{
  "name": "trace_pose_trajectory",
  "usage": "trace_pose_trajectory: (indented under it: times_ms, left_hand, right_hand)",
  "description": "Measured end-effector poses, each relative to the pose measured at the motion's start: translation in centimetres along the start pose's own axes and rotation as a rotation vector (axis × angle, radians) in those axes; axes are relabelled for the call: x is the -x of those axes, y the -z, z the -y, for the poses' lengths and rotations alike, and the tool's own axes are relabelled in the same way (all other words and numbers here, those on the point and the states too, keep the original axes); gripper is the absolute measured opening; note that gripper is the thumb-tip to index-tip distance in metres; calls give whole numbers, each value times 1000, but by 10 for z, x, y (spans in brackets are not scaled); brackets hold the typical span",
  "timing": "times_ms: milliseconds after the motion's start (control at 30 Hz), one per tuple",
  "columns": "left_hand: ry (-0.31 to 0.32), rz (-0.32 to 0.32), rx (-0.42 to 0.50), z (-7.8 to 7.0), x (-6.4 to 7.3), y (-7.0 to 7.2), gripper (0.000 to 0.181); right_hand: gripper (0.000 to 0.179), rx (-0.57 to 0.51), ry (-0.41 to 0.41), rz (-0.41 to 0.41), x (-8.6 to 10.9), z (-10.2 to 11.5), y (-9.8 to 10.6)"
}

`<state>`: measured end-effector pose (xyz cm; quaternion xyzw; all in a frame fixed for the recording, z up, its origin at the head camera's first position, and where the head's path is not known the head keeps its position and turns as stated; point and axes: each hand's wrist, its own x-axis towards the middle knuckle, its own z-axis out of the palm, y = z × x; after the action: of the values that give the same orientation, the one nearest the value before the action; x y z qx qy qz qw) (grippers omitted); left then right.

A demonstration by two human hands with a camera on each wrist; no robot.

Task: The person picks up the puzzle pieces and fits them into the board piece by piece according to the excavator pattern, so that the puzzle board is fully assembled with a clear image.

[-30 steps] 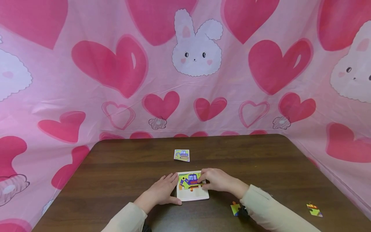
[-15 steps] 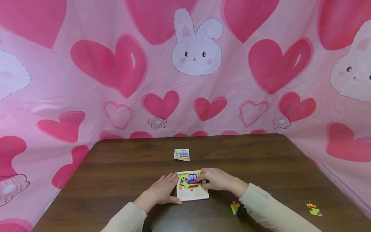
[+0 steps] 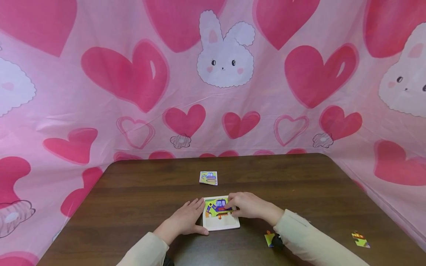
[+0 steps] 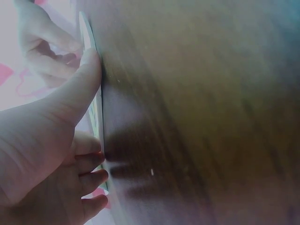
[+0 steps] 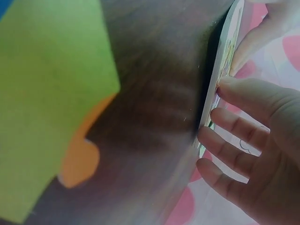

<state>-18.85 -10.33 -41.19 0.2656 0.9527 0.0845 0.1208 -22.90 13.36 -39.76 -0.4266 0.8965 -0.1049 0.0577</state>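
A white-framed jigsaw puzzle (image 3: 221, 224) lies flat on the table, its upper part filled by a blue digger picture on green and its lower part bare white. My left hand (image 3: 186, 218) rests at its left side, fingertips at the upper left edge and thumb near the lower left corner. From the right, my right hand (image 3: 250, 207) reaches over the frame and presses its fingertips on the fitted pieces, covering part of the right side. Seen edge-on in the right wrist view, the frame (image 5: 213, 89) has the thumb and fingertips right at it.
A green loose puzzle piece (image 3: 269, 240) with an orange tab lies beside my right sleeve, partly behind a black wrist item. Farther right is another loose piece (image 3: 361, 239). A small digger picture card (image 3: 208, 178) sits beyond the frame. Pink heart-print cloth (image 3: 133, 74) hangs behind the brown table (image 3: 149, 184).
My right hand's fingertips have slid slightly left over the digger picture. The left hand, the frame and the loose pieces have stayed in place.
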Motion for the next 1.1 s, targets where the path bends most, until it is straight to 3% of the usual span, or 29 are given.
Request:
trace_pose_trajectory:
  times_ms: [233,433,700,1100]
  left_hand:
    - [3,4,9,0,-1,0,92]
    - [8,9,15,1,-1,-2,93]
    - [13,13,20,0,-1,-2,92]
    - [11,12,24,-1,1,1,93]
  right_hand:
    - [25,-69,-34,-6,6,-2,5]
    - [31,-197,-60,-59,23,-7,15]
    - [39,-305,-80,-73,63,-15,14]
    - [41,-325,-56,-40,121,-27,-2]
